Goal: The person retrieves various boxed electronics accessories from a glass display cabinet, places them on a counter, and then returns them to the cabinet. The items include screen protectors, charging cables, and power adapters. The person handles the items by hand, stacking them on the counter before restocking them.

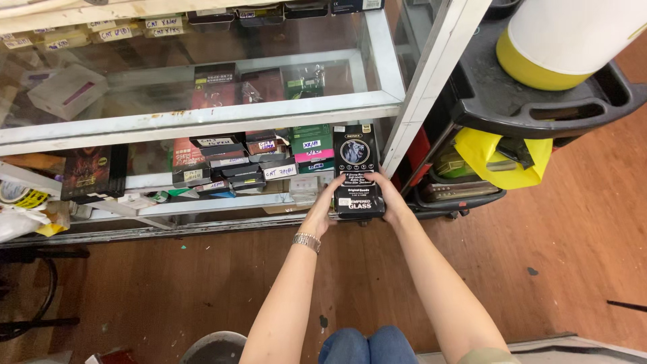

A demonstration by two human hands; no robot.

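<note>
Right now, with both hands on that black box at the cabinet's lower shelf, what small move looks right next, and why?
Probably draw the black box back clear of the shelf. The left hand and right hand grip its lower end, while its top sits among the stacked boxes there.

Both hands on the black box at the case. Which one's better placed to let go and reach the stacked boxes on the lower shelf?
Left, probably. The left hand grips the black box's left edge, the side facing the stacked boxes. The right hand holds the right edge, by the case's white frame, and would have to cross over the box.
</note>
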